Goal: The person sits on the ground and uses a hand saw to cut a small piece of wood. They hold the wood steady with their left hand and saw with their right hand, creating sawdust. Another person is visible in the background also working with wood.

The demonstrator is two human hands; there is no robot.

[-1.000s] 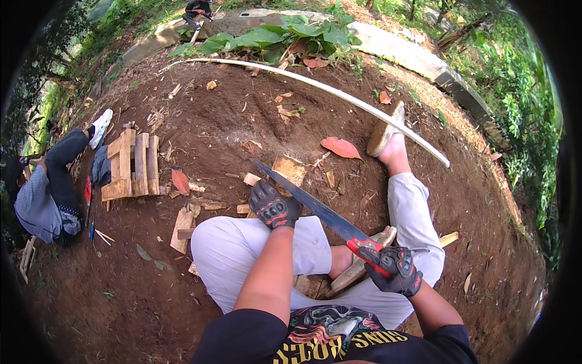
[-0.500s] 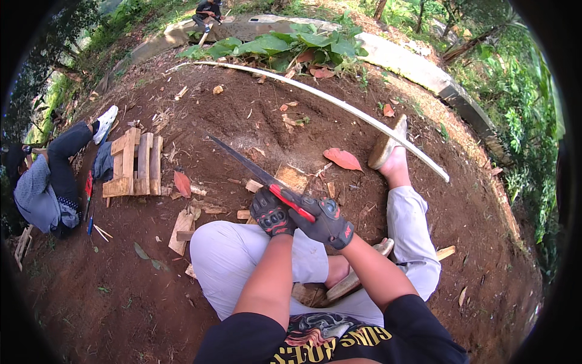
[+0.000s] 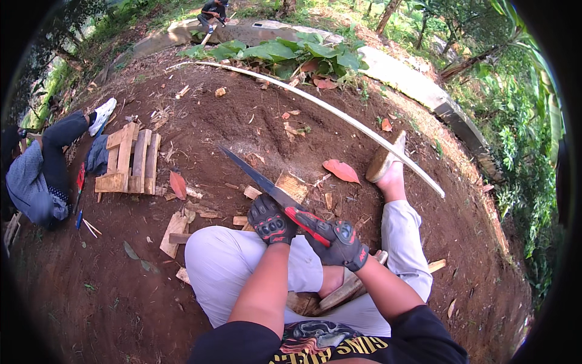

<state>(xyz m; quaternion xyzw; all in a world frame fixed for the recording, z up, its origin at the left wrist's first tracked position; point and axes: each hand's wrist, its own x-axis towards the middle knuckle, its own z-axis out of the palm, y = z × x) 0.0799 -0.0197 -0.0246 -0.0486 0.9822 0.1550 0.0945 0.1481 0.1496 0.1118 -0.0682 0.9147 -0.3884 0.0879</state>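
A pruning-type hand saw [image 3: 257, 177] with a long dark blade and a red and black handle points away from me, to the far left. My right hand [image 3: 341, 241], in a black glove with red trim, is closed around the handle. Beside the blade's base, my left hand [image 3: 271, 221], gloved the same way, is curled closed over my lap. What its fingers hold is hidden under the glove and blade. Just past the blade lies a pale wood block [image 3: 292, 185] on the soil, among small wood offcuts [image 3: 251, 193].
A slatted wooden piece [image 3: 128, 162] stands at left, near a seated person [image 3: 39, 176]. A long pale strip [image 3: 321, 107] arcs across the far ground. Offcut boards [image 3: 174, 233] lie by my knee. Another person [image 3: 213, 13] sits far off, near a low concrete edge [image 3: 418, 76].
My right hand has drawn the saw back toward me and to the right, so its tip sits nearer. My left hand stays closed by the blade's base. The view has shifted slightly.
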